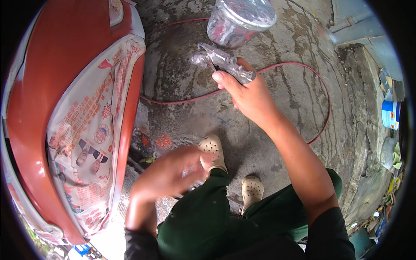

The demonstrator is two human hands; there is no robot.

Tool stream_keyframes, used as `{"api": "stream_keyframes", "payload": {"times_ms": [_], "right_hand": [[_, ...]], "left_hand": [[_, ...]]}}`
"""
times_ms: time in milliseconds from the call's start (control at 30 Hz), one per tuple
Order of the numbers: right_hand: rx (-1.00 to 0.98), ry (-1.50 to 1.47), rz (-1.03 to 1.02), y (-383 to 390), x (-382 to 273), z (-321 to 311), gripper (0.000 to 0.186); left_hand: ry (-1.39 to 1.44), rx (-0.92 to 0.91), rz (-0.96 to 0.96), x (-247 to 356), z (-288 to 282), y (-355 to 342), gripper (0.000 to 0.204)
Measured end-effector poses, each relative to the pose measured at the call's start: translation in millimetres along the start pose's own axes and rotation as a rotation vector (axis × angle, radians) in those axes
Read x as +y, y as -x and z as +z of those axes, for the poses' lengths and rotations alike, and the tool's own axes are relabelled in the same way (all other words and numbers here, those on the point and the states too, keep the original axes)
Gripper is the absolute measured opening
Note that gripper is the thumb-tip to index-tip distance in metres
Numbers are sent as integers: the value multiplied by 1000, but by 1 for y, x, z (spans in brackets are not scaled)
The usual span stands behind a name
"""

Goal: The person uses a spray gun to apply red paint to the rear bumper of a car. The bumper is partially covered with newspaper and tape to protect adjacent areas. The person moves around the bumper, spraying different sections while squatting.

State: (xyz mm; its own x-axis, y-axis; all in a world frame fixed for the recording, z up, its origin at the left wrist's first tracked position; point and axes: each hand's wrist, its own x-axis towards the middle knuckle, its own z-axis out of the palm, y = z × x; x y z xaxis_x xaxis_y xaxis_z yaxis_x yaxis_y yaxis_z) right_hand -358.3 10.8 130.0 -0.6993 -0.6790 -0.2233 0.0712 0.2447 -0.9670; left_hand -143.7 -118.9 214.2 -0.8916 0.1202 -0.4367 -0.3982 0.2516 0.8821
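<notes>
My right hand [253,95] is wrapped around a paint-smeared metal spray gun [223,58], whose nozzle end points to the left. It is held out in front of me above the concrete. My left hand [173,171] hovers near my left knee, smeared by motion. Something pale seems to show between its fingers, but I cannot make it out. To the left stands a red-painted vehicle body [32,112]. Its window is masked with a printed paper or plastic sheet [82,130].
A paint-stained lidded bucket [234,26] stands beyond the spray gun. A red hose [327,93] loops across the stained concrete floor [277,108]. Along the right wall are a blue and white can [391,115] and assorted litter. My feet wear beige clogs [252,190].
</notes>
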Motion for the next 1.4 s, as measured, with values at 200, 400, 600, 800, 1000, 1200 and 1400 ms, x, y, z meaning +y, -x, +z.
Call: {"api": "stream_keyframes", "payload": {"times_ms": [200,400,600,800,1000,1200,1400], "right_hand": [[-165,-123,153,14,4,1,39],[-162,-202,113,21,26,4,33],[-187,-251,163,20,27,5,33],[-193,-268,172,16,29,2,34],[-68,-230,249,15,16,-3,34],[53,-155,64,24,-5,17,30],[13,-117,122,26,-32,29,33]], "left_hand": [[673,174,15,-104,85,-108,34],[859,116,5,-115,112,-128,25],[902,251,30,-128,109,-128,18],[863,283,9,-123,102,-137,6],[863,192,79,-119,91,-145,13],[863,165,102,-100,83,-135,10],[955,160,172,-86,68,-114,6]]}}
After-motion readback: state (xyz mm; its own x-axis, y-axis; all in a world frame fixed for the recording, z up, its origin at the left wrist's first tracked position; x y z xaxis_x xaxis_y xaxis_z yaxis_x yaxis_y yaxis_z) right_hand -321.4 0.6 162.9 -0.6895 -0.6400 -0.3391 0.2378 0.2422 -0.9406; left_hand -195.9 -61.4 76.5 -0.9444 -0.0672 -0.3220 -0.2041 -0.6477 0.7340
